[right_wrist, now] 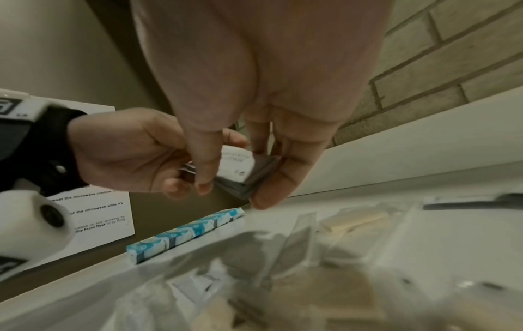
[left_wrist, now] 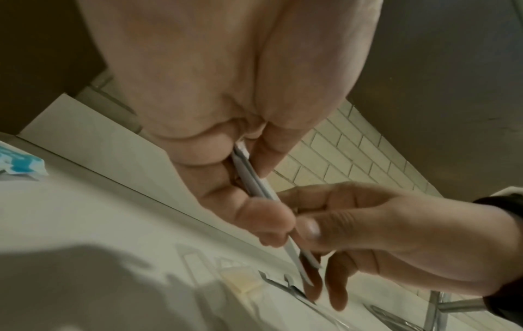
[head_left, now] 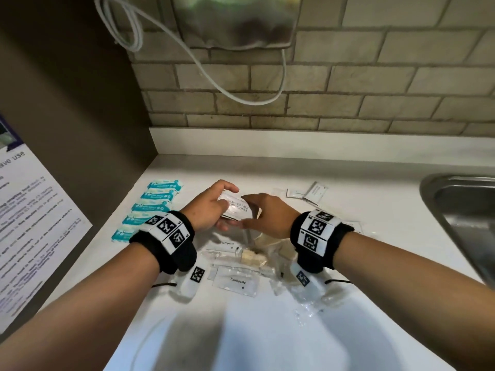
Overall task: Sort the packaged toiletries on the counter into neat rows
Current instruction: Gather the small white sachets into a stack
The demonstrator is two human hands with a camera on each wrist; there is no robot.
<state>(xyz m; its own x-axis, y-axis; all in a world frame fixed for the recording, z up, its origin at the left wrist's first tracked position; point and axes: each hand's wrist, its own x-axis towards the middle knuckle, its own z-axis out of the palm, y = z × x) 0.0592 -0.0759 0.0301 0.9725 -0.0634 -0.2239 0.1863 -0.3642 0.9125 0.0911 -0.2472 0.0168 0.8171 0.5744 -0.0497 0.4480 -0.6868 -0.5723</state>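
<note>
Head view: white counter (head_left: pixel 348 183) meets tan brick-tile wall (head_left: pixel 375 84), steel sink (head_left: pixel 460 207) right.

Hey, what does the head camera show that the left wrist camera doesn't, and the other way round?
Only the head view shows the printed shampoo-with-conditioner label on the sachets, the full row of five blue packets, the Toothpaste sachet and the sink.

Only the left wrist view shows the sachets edge-on as a thin stack pinched between thumb and fingers.

Both show the left hand and right hand holding the sachets above the white counter, with the tiled wall behind.
</note>
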